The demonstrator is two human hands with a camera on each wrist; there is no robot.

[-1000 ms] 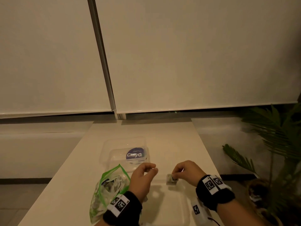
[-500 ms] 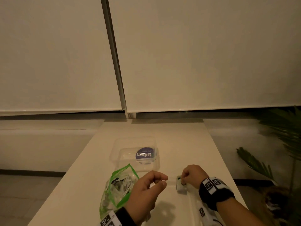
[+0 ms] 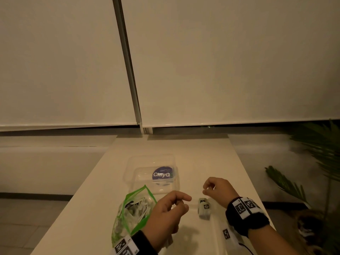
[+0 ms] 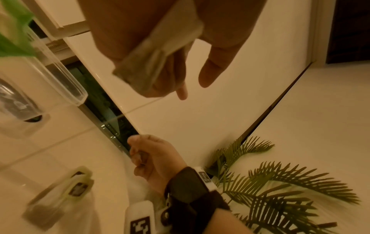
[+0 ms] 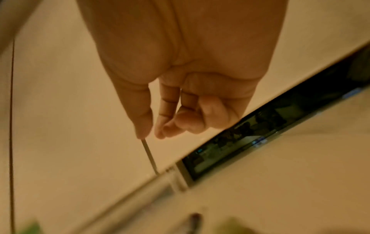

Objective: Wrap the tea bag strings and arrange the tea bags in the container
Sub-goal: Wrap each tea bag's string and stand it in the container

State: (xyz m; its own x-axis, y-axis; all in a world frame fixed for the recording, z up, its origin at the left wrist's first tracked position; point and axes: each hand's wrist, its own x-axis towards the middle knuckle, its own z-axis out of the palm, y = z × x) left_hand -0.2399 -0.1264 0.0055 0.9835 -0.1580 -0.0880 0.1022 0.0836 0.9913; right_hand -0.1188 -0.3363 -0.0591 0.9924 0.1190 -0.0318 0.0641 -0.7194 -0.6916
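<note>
My left hand (image 3: 171, 208) hovers over the near table with its fingers curled. In the left wrist view those fingers (image 4: 174, 71) press a folded tea bag (image 4: 160, 47) against the palm. A second tea bag (image 3: 204, 209) with its paper tag on top lies on the table just right of that hand, and nothing touches it (image 4: 60, 199). My right hand (image 3: 209, 189) is raised just beyond it, fingers curled, thumb and forefinger tips close together (image 5: 152, 133) with nothing visible between them. The clear plastic container (image 3: 128, 162) with a purple round label sits farther back, left of centre.
A green-edged zip bag (image 3: 132, 214) holding several tea bags lies open to the left of my left hand. A clear flat lid (image 3: 202, 234) seems to lie under the hands. A palm plant (image 3: 316, 153) stands off the table's right edge. Window blinds hang behind the table.
My right hand has let go of the tagged tea bag, which now lies on the table, and has lifted away toward the far side. My left hand has barely moved.
</note>
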